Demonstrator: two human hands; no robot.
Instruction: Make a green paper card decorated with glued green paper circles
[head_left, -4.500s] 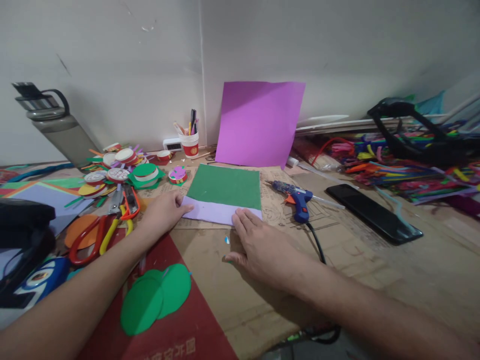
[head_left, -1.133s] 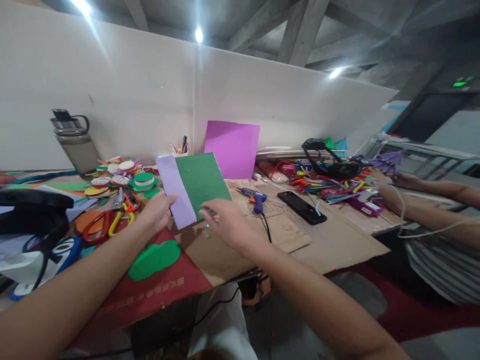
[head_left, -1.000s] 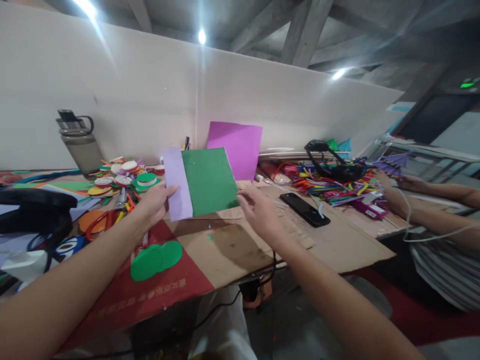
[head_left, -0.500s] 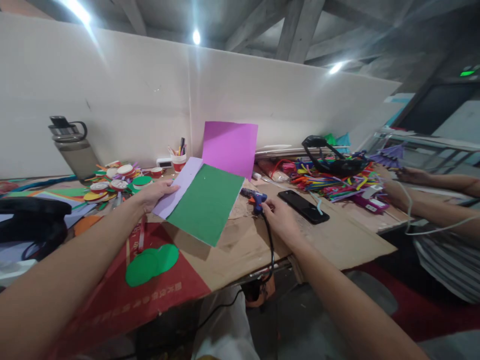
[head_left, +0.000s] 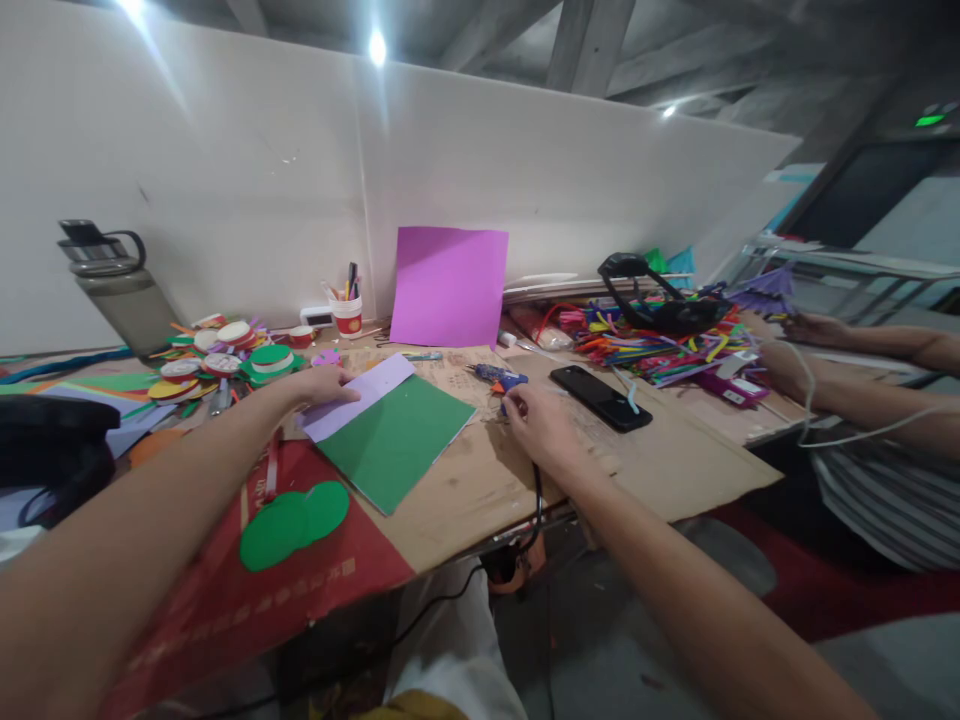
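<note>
My left hand [head_left: 326, 390] is closed on the lilac strip [head_left: 367, 398] along the upper left side of a green sheet [head_left: 397, 440]; strip and sheet lie low over the brown cardboard. At the cardboard's middle, a blue glue gun [head_left: 496, 376] points left, its black cord hanging over the front edge. My right hand [head_left: 534, 412] has its fingers closed around the gun's handle. A black phone [head_left: 600, 397] lies right of that hand. Green paper circles [head_left: 292, 525] rest on the red board [head_left: 337, 570] at front left.
Against the white partition stands a purple sheet [head_left: 450, 287], with a pen cup [head_left: 348, 314] and a bottle [head_left: 120, 290] to its left. Ribbon spools [head_left: 225, 350] sit at left. Colourful pipe cleaners [head_left: 652, 345] and another person's hands [head_left: 787, 350] are at right.
My left hand has lowered the green sheet with its lilac strip towards the cardboard, flattening its tilt. The glue gun and my right hand have shifted slightly left and up in view.
</note>
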